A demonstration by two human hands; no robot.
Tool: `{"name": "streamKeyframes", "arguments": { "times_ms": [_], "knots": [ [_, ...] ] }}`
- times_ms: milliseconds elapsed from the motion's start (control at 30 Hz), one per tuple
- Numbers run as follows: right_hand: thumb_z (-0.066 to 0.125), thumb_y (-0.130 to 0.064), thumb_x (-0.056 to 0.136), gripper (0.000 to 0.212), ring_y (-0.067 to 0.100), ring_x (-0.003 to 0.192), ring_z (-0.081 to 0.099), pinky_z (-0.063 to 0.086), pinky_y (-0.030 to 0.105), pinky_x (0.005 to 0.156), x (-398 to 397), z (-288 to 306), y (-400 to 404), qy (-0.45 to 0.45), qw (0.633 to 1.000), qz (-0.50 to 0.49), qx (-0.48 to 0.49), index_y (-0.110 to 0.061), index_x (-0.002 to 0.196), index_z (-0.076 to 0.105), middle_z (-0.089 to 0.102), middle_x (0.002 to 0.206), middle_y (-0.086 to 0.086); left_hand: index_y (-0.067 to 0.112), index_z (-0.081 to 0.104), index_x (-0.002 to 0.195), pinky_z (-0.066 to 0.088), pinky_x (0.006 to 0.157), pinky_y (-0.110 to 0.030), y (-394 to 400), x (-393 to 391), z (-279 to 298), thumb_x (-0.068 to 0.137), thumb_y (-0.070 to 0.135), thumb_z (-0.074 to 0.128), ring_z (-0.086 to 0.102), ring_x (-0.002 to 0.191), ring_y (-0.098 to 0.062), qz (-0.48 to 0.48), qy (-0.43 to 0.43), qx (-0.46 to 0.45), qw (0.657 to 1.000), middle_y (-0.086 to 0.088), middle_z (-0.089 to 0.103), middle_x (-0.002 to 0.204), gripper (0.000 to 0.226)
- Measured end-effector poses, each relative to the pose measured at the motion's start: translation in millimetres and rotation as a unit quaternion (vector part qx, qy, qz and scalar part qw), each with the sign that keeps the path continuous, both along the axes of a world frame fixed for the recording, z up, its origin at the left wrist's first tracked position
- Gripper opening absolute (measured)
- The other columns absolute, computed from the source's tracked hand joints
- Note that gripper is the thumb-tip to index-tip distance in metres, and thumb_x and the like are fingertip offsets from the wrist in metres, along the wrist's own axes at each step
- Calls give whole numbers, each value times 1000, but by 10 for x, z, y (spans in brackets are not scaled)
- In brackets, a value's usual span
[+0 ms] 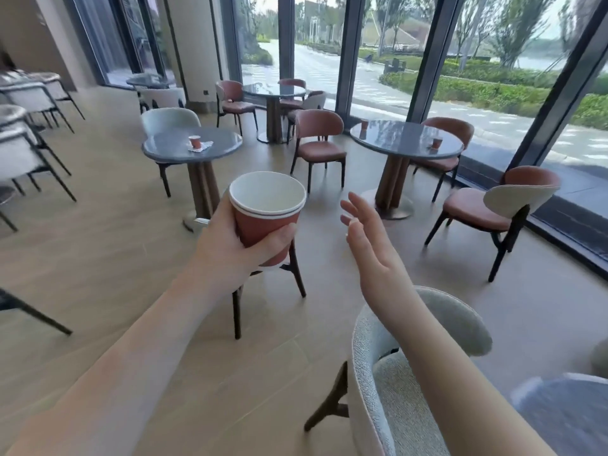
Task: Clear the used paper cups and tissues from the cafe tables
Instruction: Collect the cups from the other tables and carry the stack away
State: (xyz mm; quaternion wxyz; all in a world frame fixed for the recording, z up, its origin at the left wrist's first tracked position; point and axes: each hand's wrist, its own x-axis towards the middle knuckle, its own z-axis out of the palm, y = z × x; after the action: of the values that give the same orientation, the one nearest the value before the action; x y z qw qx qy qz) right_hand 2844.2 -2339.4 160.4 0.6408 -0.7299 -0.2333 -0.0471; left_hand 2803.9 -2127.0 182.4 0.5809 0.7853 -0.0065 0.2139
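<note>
A stack of red paper cups (267, 216) is gripped upright in the left hand (230, 238), while the right hand (371, 255) is held empty, fingers spread. Further cups are seen ahead: one (194, 141) on a tissue (201, 147) on the far-left tabletop (164, 149), two (364, 124) (436, 143) on the far-right tabletop (401, 139), nearer the free right hand.

- My one camera sits on my head and looks forward and down across the cafe floor (98, 258) toward the windows (411, 60).
- It is closest to my forearms and hands, which rise from the bottom edge.
- The wide lens bends the window frames at the edges.
- No second view shares this scene.
</note>
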Motion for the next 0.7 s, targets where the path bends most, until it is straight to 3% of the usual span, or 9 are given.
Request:
{"name": "streamKeyframes", "arguments": {
  "times_ms": [100,167,267,367,500,633,700],
  "knots": [
    [42,-67,89,53,-19,125,47,37,-1,90,53,-10,459,8,999,31,3,-52,140,37,47,136,-37,28,59,137,53,106,-42,493,-52,-14,50,75,83,66,119,-7,27,15,1,1000,14,73,123,102],
    [42,-61,93,56,-18,126,46,37,-1,91,104,-33,711,15,999,46,8,-44,146,37,46,141,-31,28,60,136,53,106,-45,764,-65,-32,48,80,83,66,120,-10,42,22,2,999,11,72,126,106],
    [41,-53,94,62,-15,130,44,37,2,98,201,-73,1021,20,998,55,6,-32,152,35,46,147,-22,27,60,134,54,105,-44,1074,-30,-77,50,72,83,68,115,-7,65,27,-14,997,13,74,122,98],
    [43,-49,100,54,-22,124,43,35,-3,93,323,-126,1260,31,997,67,-4,-31,151,37,47,147,-21,30,60,131,54,104,-46,1298,51,-144,49,76,84,68,116,-9,74,32,-17,997,13,74,121,96],
    [42,-53,96,58,-20,126,44,33,-4,91,591,-201,1518,42,996,81,-11,-32,150,38,47,148,-19,35,58,128,55,100,-38,1517,253,-315,50,75,82,68,113,-4,92,56,-26,994,17,73,120,90],
    [41,-51,96,50,-20,127,43,33,-4,93,1008,-281,1851,44,994,99,-14,-41,145,38,46,146,-26,41,56,120,53,87,-18,1757,591,-408,50,71,79,67,106,5,103,78,-39,991,25,73,113,80],
    [41,-51,95,49,-18,128,43,33,-3,94,1259,-303,2041,50,992,112,-10,-43,144,37,45,144,-29,36,56,126,53,89,-20,1900,790,-420,51,69,79,67,109,1,115,79,-44,989,20,73,117,84]
  ]
}}
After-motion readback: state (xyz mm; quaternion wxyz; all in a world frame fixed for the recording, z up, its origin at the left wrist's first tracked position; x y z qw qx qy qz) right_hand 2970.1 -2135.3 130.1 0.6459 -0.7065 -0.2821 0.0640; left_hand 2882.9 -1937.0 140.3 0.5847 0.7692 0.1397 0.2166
